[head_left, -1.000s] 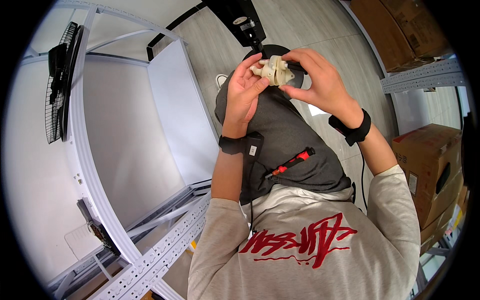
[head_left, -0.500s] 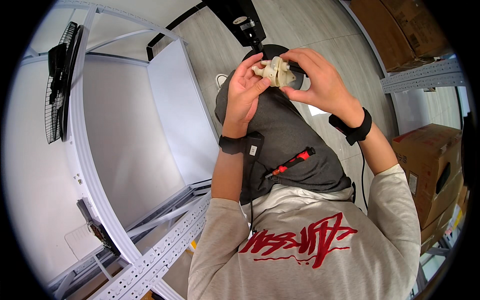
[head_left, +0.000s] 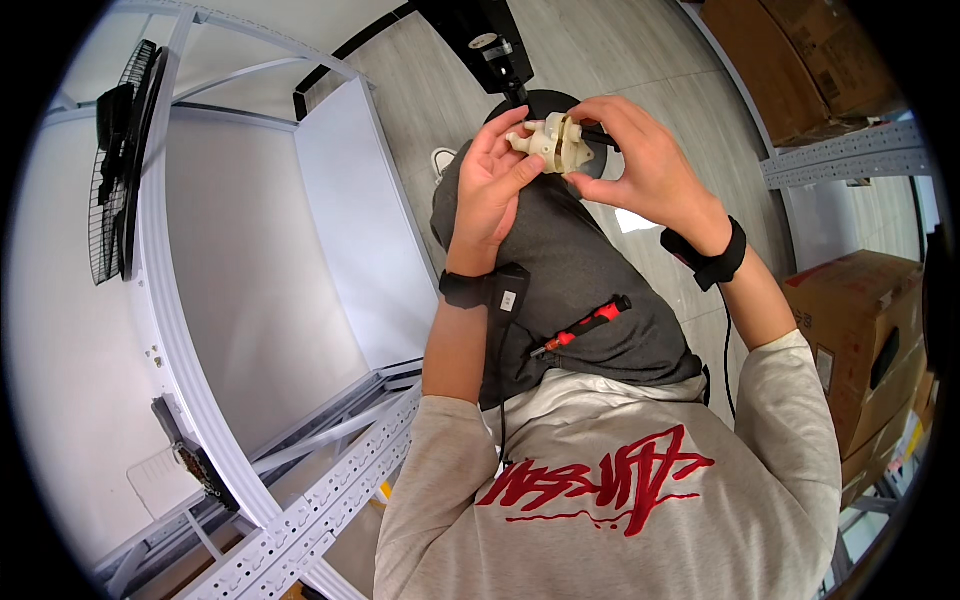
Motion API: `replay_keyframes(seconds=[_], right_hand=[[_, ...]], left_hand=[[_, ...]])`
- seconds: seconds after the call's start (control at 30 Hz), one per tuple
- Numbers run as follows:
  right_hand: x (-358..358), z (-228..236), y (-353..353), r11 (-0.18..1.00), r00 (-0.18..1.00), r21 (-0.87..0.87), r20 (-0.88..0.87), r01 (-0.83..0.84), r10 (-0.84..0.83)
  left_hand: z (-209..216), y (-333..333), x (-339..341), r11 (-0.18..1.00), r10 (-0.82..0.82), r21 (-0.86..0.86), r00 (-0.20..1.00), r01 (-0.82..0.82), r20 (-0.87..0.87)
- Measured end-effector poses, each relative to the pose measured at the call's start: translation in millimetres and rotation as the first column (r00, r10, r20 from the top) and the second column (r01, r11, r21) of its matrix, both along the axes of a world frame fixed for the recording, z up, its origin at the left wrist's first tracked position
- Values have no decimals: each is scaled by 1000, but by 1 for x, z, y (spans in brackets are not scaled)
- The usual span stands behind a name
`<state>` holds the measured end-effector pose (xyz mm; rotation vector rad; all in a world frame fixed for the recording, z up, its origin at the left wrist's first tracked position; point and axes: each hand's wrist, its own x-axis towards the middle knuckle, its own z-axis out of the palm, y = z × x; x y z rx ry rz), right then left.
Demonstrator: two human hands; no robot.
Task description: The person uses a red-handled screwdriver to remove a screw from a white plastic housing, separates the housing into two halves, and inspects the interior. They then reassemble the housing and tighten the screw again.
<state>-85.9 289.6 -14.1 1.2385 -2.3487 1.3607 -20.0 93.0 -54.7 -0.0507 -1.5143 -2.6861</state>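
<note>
Above my lap I hold a cream-coloured plastic housing (head_left: pixel 552 142) with knobs and a round flange. My left hand (head_left: pixel 488 192) wraps around its left side, thumb pressed on the front. At its right end, my right hand (head_left: pixel 645 165) curves around the flange, with the index finger above and the thumb below. A dark strip of gap runs between the body and the flange. A black piece shows just right of the housing; whether it is joined to it I cannot tell. A red and black screwdriver (head_left: pixel 582 326) lies across my lap on the grey trousers.
A black stand with a round base (head_left: pixel 548 102) is on the floor beyond my hands. White metal shelving (head_left: pixel 185 330) with a black fan grille (head_left: pixel 112 180) fills the left. Cardboard boxes (head_left: pixel 850 330) stand at the right. Cables hang from the black bands on both my wrists.
The flange end of the housing has shifted slightly to the right, and the gap beside it looks a little wider. Both hands have barely moved. The screwdriver lies where it was.
</note>
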Motion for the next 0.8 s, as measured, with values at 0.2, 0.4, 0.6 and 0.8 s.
replay_keyframes(seconds=[0.2,0.4,0.6,0.8], right_hand=[[0,-1,-1,1000,1000,-4,-28,8,-8],[4,-6,-2,999,993,-14,-110,50,-51],[7,-6,-5,996,989,-15,-116,86,-88],[8,-13,-8,990,979,-31,-150,136,-139]], left_hand=[[2,0,0,1000,2,-17,1000,-2,-1],[2,0,0,1000,-5,-10,1000,5,2],[-1,-1,-1,1000,-2,9,1000,2,4],[0,-1,-3,999,-19,-45,1000,20,20]])
